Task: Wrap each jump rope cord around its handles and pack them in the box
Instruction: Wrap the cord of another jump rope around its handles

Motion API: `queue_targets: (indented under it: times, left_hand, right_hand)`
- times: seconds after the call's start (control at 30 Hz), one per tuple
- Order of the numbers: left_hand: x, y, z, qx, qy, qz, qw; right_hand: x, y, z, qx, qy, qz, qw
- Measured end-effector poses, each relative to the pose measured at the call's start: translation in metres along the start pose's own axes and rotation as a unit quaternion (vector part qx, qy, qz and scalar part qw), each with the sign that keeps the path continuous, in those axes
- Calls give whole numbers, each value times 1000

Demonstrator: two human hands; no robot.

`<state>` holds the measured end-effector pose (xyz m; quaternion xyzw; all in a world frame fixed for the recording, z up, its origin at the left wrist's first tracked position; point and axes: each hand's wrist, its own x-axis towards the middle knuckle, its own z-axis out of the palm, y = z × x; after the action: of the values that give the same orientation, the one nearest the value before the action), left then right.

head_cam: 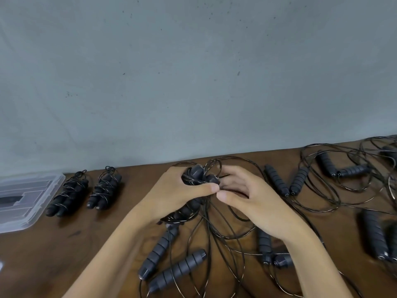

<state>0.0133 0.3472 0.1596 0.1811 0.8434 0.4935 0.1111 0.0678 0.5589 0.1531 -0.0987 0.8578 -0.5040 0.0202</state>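
Observation:
My left hand (176, 194) grips a pair of black jump rope handles (196, 175) held together above the table, with thin black cord partly wound round them. Right beside it, my right hand (245, 198) pinches the loose cord (214, 214) near the handles, thumb touching my left thumb. The rest of that cord hangs in loops down to the table. Two wrapped ropes (68, 194) (104, 189) lie at the left beside the clear plastic box (43, 196).
Unwrapped handle pairs lie below my hands (171, 263), under my right forearm (266, 244), and to the right (285, 181) (343, 168) (376, 235), all among tangled cord. The brown wooden table (86, 244) meets a grey wall behind.

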Motion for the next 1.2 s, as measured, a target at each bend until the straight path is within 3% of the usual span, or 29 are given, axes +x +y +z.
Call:
queue_targets:
  times: [0.13, 0.23, 0.53, 0.7, 0.8, 0.93, 1.03, 1.1, 1.2]
  left_hand:
    - [-6, -6, 8, -159, 6, -71, 985]
    - [-7, -10, 15, -246, 0, -105, 964]
    - [-16, -21, 27, -416, -27, -98, 903]
    - [-17, -24, 34, -355, 66, -80, 929]
    - [-18, -23, 34, -336, 127, -73, 930]
    - [-16, -32, 31, -289, 196, -83, 933]
    - [-13, -41, 28, -118, 249, -57, 960]
    - [-11, -44, 29, 23, 288, -37, 957]
    - [-10, -47, 32, 114, 302, -2, 946]
  right_hand:
    - [-8, 2, 9, -87, -49, -21, 995]
    - [-6, 4, 12, -116, -28, -42, 992]
    - [-2, 15, 17, 18, 9, -91, 996]
    - [6, 19, 22, 72, 17, -71, 995]
    - [11, 24, 28, 56, 104, -9, 993]
    - [12, 31, 39, 117, 208, 112, 965]
    - [7, 30, 41, 125, 211, 198, 949]
    - [6, 29, 39, 143, 186, 240, 942]
    - [9, 23, 34, 213, 149, 271, 927]
